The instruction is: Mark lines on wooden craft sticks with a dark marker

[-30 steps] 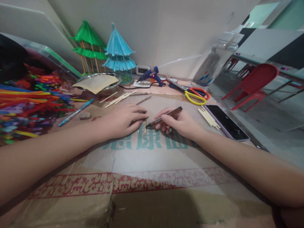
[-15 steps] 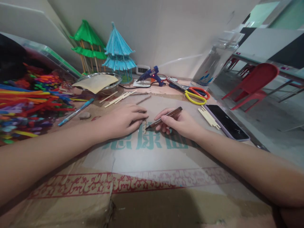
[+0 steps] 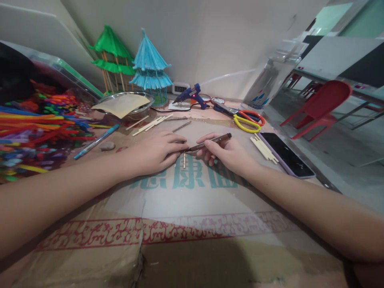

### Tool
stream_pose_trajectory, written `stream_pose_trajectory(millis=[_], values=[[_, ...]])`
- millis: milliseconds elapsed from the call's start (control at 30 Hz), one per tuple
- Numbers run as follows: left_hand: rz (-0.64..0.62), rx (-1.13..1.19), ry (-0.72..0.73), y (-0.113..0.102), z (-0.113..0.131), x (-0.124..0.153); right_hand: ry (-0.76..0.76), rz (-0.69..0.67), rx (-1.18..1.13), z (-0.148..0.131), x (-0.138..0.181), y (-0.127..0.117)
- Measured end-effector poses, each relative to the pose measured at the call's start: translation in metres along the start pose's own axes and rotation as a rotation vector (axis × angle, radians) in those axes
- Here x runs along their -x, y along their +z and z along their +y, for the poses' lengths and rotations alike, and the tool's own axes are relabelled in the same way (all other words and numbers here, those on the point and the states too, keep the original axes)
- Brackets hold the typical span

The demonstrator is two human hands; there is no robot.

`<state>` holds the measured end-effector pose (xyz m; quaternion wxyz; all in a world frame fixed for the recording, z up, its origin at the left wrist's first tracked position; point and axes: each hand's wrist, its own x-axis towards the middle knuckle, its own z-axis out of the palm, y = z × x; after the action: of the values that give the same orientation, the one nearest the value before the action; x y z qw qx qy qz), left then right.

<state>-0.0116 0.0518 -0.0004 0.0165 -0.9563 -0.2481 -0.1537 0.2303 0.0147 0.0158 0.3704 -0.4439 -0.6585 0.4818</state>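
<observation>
- Far left: leave blue pen point(image 3: 96, 141) aside, apparently not needed for this stroke.
- Press steadily with left hand point(image 3: 159, 152), laid low over cardboard point(image 3: 105, 260), fingers close together at far end of short stick point(image 3: 184, 161); cannot tell if pinching or only pinning.
- Look for short stick between both hands, near end free, dark marks along it; best guarded against rolling.
- Steer marker point(image 3: 221, 139) lightly, slanted and clamped between thumb and fingers of right hand point(image 3: 226, 154); tip close to left fingertips, contact unclear. Avoid inking skin.
- Farther right: leave pale sticks point(image 3: 264, 149) beside phone point(image 3: 286, 154), away from wet ink.
</observation>
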Motion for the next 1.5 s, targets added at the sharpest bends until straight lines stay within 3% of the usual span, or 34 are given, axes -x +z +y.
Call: stream_pose_trajectory(millis=[467,800,1167,1500], values=[[0.005,0.009,-0.015,0.0011,-0.0008,0.0007,0.004,-0.087,0.014,0.0009,0.0008,-0.0018],[-0.005,0.02,-0.014,0.0005,-0.0007,0.0008,0.015,-0.008,-0.007,-0.0006,0.0,0.0],[0.008,0.019,-0.016,0.0017,-0.0011,0.0013,0.002,-0.144,-0.009,-0.0009,0.0009,-0.0019],[0.012,0.017,-0.016,0.0017,-0.0011,0.0016,-0.001,-0.176,-0.024,0.0005,0.0016,-0.0035]])
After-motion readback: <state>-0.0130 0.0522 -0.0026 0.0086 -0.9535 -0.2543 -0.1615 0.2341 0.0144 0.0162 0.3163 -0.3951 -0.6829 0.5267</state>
